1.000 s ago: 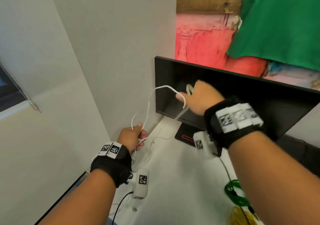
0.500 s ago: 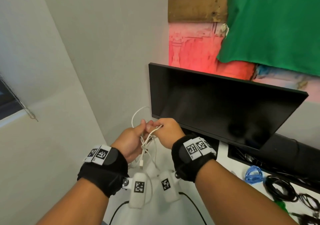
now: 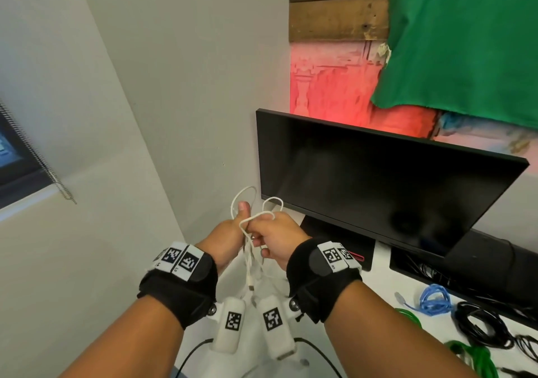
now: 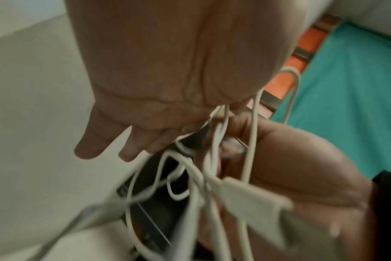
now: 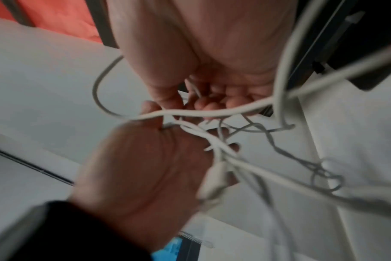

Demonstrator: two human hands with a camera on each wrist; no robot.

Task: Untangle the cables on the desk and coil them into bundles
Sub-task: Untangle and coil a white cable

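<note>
Since a second ago, the right hand (image 3: 276,239) is pulling back from the monitor (image 3: 378,185) to meet the left hand (image 3: 230,232) above the desk (image 3: 384,287). Both are pinching the white cable (image 3: 247,261), loops poking up, plug dangling. Loose strands are probably risking a fresh knot if the fingers (image 4: 96,141) are slackening.

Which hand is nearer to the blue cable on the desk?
Right. The right hand is on the same side as the blue cable; the left hand is beyond it, farther away.
</note>
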